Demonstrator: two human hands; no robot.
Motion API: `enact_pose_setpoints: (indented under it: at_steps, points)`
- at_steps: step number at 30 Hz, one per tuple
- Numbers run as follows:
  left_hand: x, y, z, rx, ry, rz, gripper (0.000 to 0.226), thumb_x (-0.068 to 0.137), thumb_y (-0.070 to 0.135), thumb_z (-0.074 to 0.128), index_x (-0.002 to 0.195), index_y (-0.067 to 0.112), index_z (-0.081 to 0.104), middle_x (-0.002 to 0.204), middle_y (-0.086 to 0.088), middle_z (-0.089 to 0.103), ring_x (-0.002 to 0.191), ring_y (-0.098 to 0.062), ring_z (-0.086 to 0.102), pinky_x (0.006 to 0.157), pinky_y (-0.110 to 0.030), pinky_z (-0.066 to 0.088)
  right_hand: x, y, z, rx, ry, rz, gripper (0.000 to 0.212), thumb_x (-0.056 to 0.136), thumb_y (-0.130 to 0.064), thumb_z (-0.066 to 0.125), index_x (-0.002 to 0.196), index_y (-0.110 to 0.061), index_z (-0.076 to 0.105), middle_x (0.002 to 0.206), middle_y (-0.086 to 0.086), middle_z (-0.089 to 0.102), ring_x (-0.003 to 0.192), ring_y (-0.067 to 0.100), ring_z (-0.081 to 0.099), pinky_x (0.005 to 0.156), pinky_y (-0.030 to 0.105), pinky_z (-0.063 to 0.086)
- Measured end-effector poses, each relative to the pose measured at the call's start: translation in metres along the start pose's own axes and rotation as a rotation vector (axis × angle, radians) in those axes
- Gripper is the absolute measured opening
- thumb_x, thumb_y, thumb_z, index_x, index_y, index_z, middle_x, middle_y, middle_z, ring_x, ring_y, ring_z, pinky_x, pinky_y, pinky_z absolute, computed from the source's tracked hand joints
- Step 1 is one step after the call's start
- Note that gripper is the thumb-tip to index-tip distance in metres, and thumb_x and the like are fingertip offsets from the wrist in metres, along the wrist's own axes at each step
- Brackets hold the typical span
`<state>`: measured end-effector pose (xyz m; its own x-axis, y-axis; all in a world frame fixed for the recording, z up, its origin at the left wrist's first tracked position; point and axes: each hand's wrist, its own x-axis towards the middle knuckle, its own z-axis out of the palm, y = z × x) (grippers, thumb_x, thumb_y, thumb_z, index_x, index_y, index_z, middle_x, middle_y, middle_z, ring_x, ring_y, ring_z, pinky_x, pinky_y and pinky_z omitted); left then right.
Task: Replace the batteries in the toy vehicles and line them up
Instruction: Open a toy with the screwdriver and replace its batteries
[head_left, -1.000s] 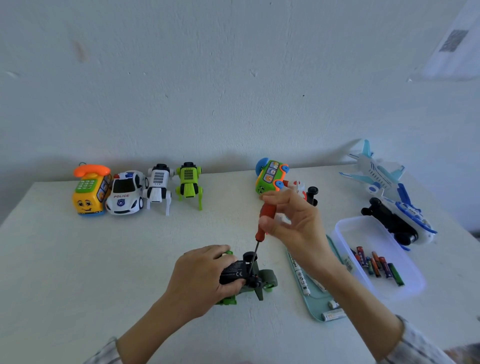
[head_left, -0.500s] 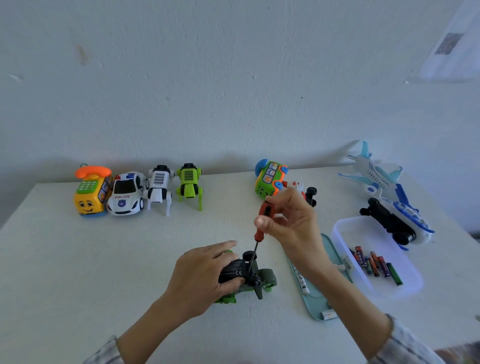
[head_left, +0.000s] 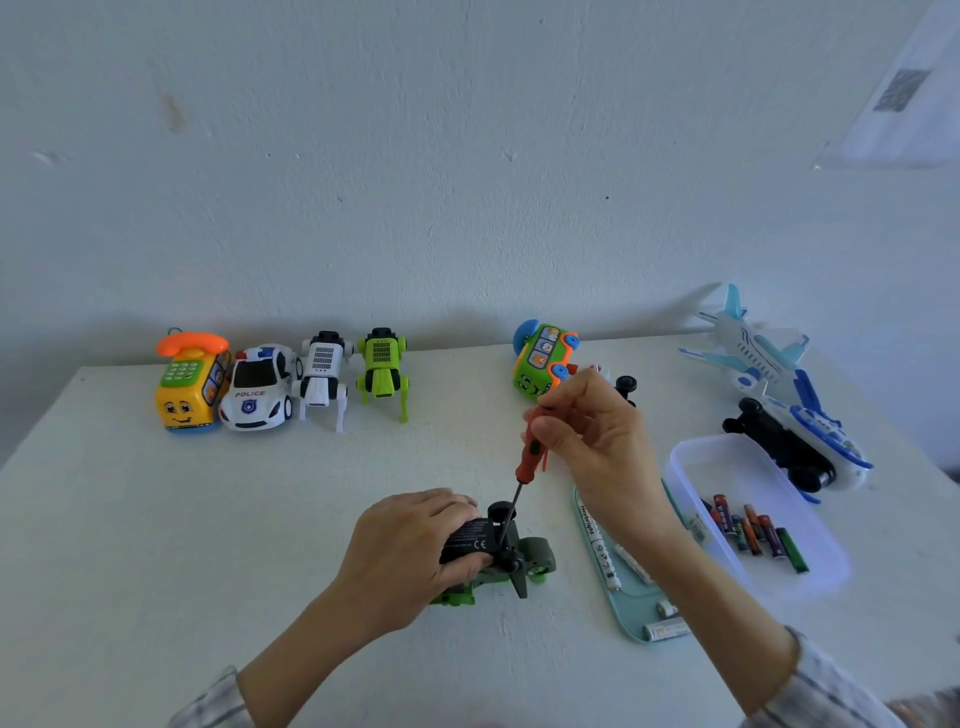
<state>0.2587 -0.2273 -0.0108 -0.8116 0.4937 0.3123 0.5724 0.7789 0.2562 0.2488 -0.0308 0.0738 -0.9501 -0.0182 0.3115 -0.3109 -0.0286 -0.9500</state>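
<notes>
Four finished toys (head_left: 280, 382) are sitting upper left. Bottom centre, my left hand (head_left: 410, 553) is gripping the upturned green car (head_left: 498, 558); my right hand (head_left: 592, 431) is pinching the screwdriver (head_left: 524, 462). I'm advising keeping it upright, pressing firmly so it isn't slipping.

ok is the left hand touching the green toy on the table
Touching. The head view shows the left hand wrapped over the upturned green toy, its fingers curled onto the black underside, while the right hand holds the screwdriver.
</notes>
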Motion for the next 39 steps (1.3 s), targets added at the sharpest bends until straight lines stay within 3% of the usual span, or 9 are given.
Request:
enact_pose_setpoints:
  at_steps: [6,8,11,17,21,23,30,35,39]
  points:
    - [-0.001,0.0,0.002,0.008,0.026,0.021,0.043,0.08,0.064,0.044,0.096,0.032,0.069,0.095,0.022,0.069,0.088,-0.001,0.066,0.069,-0.022,0.053,-0.001,0.006,-0.007,-0.002,-0.014,0.055,0.024,0.092,0.01,0.046,0.095,-0.008,0.06,0.091,0.011,0.069,0.086,0.021,0.068,0.083,0.035,0.055]
    - [-0.001,-0.001,0.003,0.014,0.026,0.024,0.044,0.081,0.064,0.043,0.097,0.032,0.069,0.096,0.022,0.069,0.092,-0.002,0.066,0.071,-0.023,0.053,-0.002,0.004,-0.007,0.009,-0.012,0.039,0.007,0.084,-0.005,0.064,0.088,-0.009,0.06,0.087,-0.003,0.067,0.078,0.012,0.064,0.073,0.025,0.053]
    - [-0.002,-0.002,0.003,0.015,0.016,0.024,0.045,0.081,0.065,0.043,0.097,0.032,0.069,0.096,0.022,0.07,0.094,-0.003,0.067,0.072,-0.024,0.054,-0.001,0.003,-0.005,0.052,-0.025,0.011,0.013,0.079,-0.007,0.069,0.079,-0.016,0.06,0.073,0.003,0.063,0.059,0.031,0.063,0.059,0.027,0.051]
    - [0.0,-0.002,0.003,0.006,0.008,0.018,0.043,0.081,0.065,0.042,0.096,0.034,0.068,0.094,0.022,0.07,0.095,-0.003,0.067,0.075,-0.024,0.054,0.006,0.003,-0.002,0.053,-0.056,0.072,0.025,0.089,0.017,0.048,0.092,-0.007,0.055,0.087,0.015,0.066,0.075,0.032,0.066,0.066,0.038,0.058]
    - [-0.001,-0.003,0.004,0.024,0.001,0.035,0.043,0.083,0.065,0.042,0.096,0.034,0.068,0.095,0.022,0.07,0.098,-0.003,0.066,0.091,-0.028,0.047,0.009,0.005,-0.002,-0.043,-0.014,0.082,0.012,0.083,-0.004,0.066,0.087,-0.014,0.06,0.082,0.001,0.066,0.075,0.016,0.064,0.063,0.025,0.052]
    - [-0.002,-0.004,0.006,0.024,-0.005,0.036,0.042,0.083,0.065,0.042,0.097,0.034,0.067,0.096,0.022,0.07,0.1,-0.003,0.065,0.094,-0.029,0.044,0.009,0.005,-0.002,-0.025,-0.021,0.059,0.012,0.079,-0.012,0.068,0.082,-0.015,0.058,0.067,0.002,0.063,0.061,0.025,0.064,0.056,0.028,0.05]
    - [-0.002,-0.004,0.005,0.019,-0.022,0.029,0.039,0.083,0.064,0.044,0.097,0.035,0.066,0.096,0.023,0.069,0.102,-0.003,0.064,0.094,-0.029,0.044,0.007,0.008,-0.006,0.051,-0.071,0.095,0.022,0.093,0.01,0.045,0.096,-0.01,0.054,0.086,0.009,0.068,0.075,0.029,0.068,0.07,0.039,0.058]
    - [0.0,-0.004,0.005,0.03,-0.026,0.027,0.04,0.082,0.064,0.042,0.095,0.035,0.067,0.094,0.022,0.07,0.1,-0.003,0.065,0.094,-0.03,0.045,0.007,0.005,-0.002,0.053,-0.043,0.026,0.006,0.083,-0.015,0.065,0.083,-0.018,0.06,0.07,0.004,0.063,0.061,0.029,0.064,0.056,0.031,0.051]
    - [0.001,-0.005,0.005,0.033,-0.023,0.032,0.041,0.082,0.064,0.042,0.093,0.034,0.067,0.092,0.022,0.07,0.098,-0.003,0.066,0.095,-0.03,0.043,0.008,0.007,-0.004,0.06,-0.048,0.017,0.021,0.084,-0.002,0.059,0.083,-0.023,0.06,0.07,0.006,0.065,0.06,0.032,0.066,0.061,0.035,0.055]
